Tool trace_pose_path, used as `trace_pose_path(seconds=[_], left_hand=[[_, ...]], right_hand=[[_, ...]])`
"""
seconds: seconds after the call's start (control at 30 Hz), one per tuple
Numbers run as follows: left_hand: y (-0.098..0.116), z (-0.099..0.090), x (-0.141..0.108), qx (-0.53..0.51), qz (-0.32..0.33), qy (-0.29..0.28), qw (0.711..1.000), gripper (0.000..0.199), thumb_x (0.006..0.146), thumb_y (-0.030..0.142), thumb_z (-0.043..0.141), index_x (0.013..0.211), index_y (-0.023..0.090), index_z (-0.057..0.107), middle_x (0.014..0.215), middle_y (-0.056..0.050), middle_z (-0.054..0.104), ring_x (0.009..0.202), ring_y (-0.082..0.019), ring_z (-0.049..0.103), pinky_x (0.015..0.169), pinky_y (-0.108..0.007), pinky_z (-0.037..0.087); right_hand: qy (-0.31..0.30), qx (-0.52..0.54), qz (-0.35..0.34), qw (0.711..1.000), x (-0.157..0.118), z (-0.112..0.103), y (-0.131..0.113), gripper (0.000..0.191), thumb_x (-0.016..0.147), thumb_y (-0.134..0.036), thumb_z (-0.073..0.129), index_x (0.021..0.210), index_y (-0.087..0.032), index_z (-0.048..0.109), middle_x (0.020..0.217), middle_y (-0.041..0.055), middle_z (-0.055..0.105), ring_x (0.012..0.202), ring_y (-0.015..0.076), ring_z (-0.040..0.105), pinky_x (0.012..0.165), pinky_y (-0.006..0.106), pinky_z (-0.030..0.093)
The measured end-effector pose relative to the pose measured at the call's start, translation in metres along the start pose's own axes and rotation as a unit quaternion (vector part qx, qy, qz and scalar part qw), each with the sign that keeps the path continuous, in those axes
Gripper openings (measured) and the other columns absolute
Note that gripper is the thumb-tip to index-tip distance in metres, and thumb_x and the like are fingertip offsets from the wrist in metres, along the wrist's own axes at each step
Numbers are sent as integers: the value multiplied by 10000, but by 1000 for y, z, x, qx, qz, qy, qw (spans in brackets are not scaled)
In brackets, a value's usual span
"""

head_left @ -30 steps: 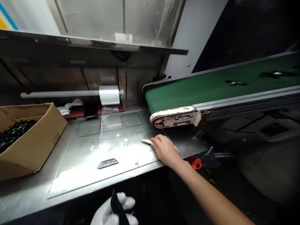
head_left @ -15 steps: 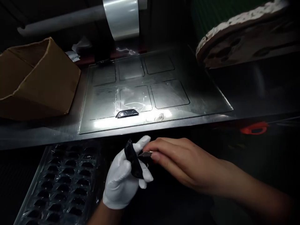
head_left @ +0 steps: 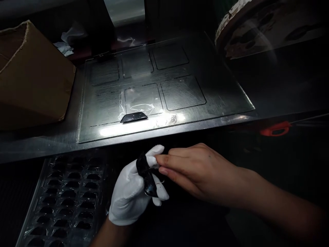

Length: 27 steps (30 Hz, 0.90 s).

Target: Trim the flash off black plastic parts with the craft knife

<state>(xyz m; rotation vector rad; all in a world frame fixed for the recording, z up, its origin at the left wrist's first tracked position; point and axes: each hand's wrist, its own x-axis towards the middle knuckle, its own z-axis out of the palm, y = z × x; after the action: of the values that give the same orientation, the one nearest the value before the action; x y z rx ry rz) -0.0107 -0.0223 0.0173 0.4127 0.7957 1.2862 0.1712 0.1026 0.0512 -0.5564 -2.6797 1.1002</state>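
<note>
In a white glove, my left hand (head_left: 130,192) grips a glossy black part (head_left: 150,185) with slanted ends, held tilted between thumb and fingers. Bare, my right hand (head_left: 203,171) pinches a small thin blade (head_left: 154,167), whose tip reaches the middle of the black part. Most of the blade is hidden by my fingertips. Another glossy black part (head_left: 134,117) of like shape lies on the glass sheet (head_left: 221,99) beyond my hands. Below left, a clear plastic tray (head_left: 33,206) holds several black parts in rows of pockets.
An open cardboard box (head_left: 38,79) stands at the left of the metal bench (head_left: 61,145). Clear film (head_left: 141,99) lies on the glass. A roll of film (head_left: 125,12) hangs behind, and a round-edged object (head_left: 267,34) stands back right. An orange handle (head_left: 276,129) shows at right.
The view has shifted, so the bench sits higher and further left. The blade has moved across onto the face of the black part. Both hands keep their grips.
</note>
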Motion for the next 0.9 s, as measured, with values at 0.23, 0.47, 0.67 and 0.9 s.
trace_pose_path(seconds=[0.23, 0.47, 0.67, 0.9], left_hand=[[1, 4, -2, -6, -7, 2, 1000, 357, 922, 415, 707, 1227, 237, 759, 861, -60, 705, 576, -108, 677, 473, -134, 510], [-2, 2, -2, -15, 1, 27, 1000, 331, 917, 415, 712, 1185, 229, 769, 1189, -107, 691, 540, -62, 657, 468, -143, 502], [-5, -1, -1, -34, 32, 32, 998, 318, 955, 405, 665, 1223, 264, 762, 1322, -91, 678, 586, -54, 668, 490, -136, 516], [0, 3, -3, 19, 24, 68, 997, 341, 918, 438, 720, 1191, 236, 750, 1156, -87, 724, 665, -113, 696, 533, -176, 534]], right_hand=[[-3, 2, -42, 999, -4, -2, 4, 263, 1091, -309, 493, 1270, -239, 673, 933, -29, 711, 709, 84, 594, 586, 242, 390], [-15, -10, -41, 999, -9, 2, -1, 291, 1089, -322, 499, 1314, -257, 671, 940, -26, 732, 704, 90, 631, 596, 250, 410], [15, 52, -43, 998, -12, 3, -4, 323, 1078, -286, 530, 1375, -235, 646, 1006, -10, 753, 791, 94, 686, 687, 237, 495], [105, 23, -5, 994, -7, -27, -1, 381, 1047, -200, 538, 1418, -217, 625, 1060, 58, 720, 930, 164, 659, 787, 282, 541]])
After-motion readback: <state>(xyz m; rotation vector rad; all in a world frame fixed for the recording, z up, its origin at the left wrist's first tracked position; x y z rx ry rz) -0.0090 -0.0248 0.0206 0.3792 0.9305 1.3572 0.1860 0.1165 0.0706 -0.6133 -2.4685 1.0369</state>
